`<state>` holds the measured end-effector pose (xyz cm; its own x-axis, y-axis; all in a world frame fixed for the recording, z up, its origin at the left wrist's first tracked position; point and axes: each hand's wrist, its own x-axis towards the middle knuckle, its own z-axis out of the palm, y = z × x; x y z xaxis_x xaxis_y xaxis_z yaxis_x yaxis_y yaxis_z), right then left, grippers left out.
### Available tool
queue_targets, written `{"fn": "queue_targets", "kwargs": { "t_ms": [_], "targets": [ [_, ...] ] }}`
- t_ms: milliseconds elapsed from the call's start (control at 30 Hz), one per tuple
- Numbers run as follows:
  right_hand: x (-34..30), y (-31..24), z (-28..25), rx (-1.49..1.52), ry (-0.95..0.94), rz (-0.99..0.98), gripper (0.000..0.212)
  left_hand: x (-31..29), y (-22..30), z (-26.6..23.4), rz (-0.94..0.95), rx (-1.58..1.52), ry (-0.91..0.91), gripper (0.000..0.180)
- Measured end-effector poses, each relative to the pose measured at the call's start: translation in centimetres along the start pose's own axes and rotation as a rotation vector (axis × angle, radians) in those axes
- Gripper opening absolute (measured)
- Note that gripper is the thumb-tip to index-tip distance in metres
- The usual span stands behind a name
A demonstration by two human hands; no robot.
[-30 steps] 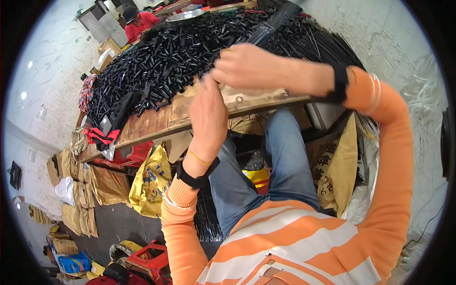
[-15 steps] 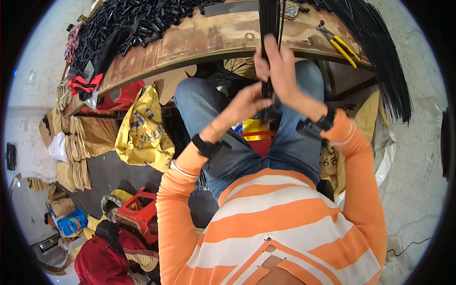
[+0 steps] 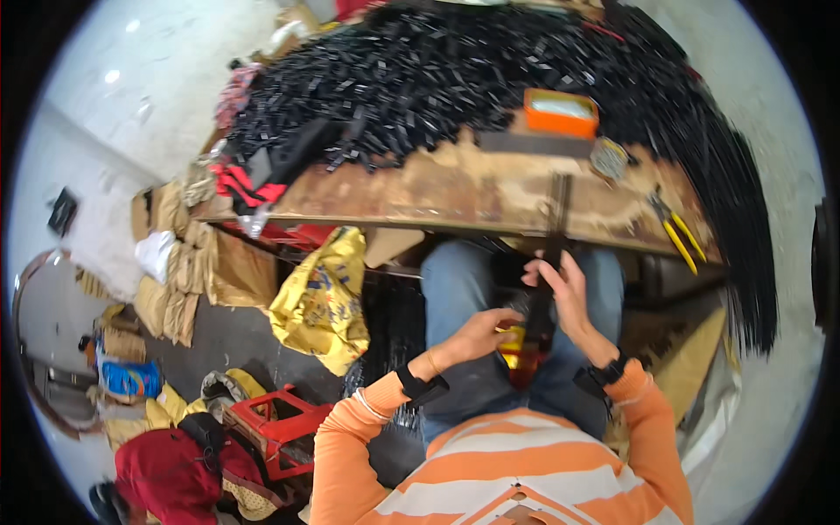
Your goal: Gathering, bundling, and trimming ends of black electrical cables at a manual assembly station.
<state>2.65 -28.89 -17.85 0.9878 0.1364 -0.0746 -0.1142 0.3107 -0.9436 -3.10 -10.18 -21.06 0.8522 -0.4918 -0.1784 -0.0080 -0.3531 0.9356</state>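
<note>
A bundle of thin black strips (image 3: 558, 210) stands lengthwise between my knees, its far end over the table's near edge. My right hand (image 3: 567, 289) is closed around it, with the thumb and fingers on its sides. Just left of the bundle's lower part is my left hand (image 3: 483, 334), fingers loosely apart and stretched toward it, slightly blurred, with nothing visible in them. Below the hands, a yellow and red thing (image 3: 516, 354) shows between my thighs, partly hidden by the bundle.
The wooden table (image 3: 394, 194) carries a heap of small black pieces (image 3: 411, 87), an orange box (image 3: 561, 114), a round tin (image 3: 609, 159) and yellow-handled pliers (image 3: 678, 232). Long black strips (image 3: 744, 236) hang off its right end. A yellow sack (image 3: 324, 302) and red stool (image 3: 280, 420) are at left.
The view has shifted, showing more of the table. My left hand has come away from the bundle to its left. My right hand stays on the bundle, now with its fingers around it.
</note>
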Motion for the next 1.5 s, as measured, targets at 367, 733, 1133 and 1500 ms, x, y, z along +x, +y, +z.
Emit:
{"fn": "queue_targets", "kwargs": {
  "t_ms": [367, 733, 1133, 1500],
  "targets": [
    [3.0, 1.8, -0.8, -0.049, -0.075, 0.015, 0.015, 6.0, 4.1, -24.2, -0.074, 0.806, 0.987, 0.017],
    [3.6, 2.5, -1.9, 0.048, -0.064, 0.106, 0.016, 6.0, 3.9, -24.3, -0.114, -0.217, 0.9, 0.012],
    [3.5, 2.0, -1.2, 0.089, -0.043, 0.138, 0.017, 17.4, 5.2, -24.7, 0.346, 1.228, 0.621, 0.029],
    [1.4, 2.1, -1.2, 0.07, -0.098, 0.059, 0.031, 13.1, 10.1, -13.4, 0.0, -0.734, 0.334, 0.028]
  ]
}}
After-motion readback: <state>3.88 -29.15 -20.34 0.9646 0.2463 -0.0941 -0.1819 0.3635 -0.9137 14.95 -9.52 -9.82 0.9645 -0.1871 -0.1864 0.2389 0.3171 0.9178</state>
